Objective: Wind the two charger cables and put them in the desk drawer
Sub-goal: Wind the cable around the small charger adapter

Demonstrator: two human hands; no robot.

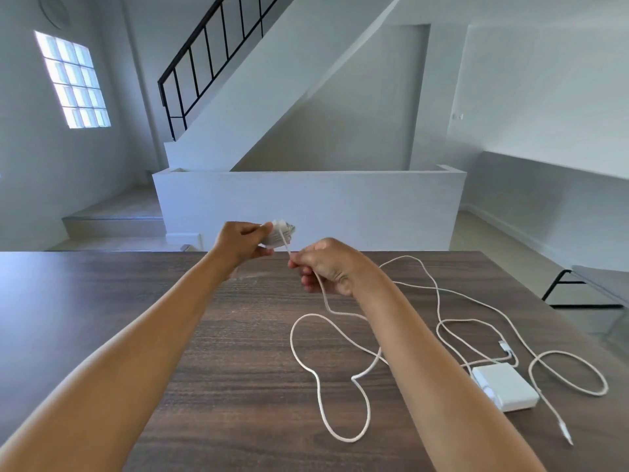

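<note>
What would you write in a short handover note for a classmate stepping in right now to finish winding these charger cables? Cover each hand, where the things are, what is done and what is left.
Left hand grips the first charger, cable partly wound round it, above the desk's far edge.
Right hand pinches that cable; the slack lies in loose loops on the desk.
Second charger sits right, its cable sprawled and unwound.
Done: first winding begun.
Left: finish it, wind the second, put both in the drawer, which is not in view.
</note>
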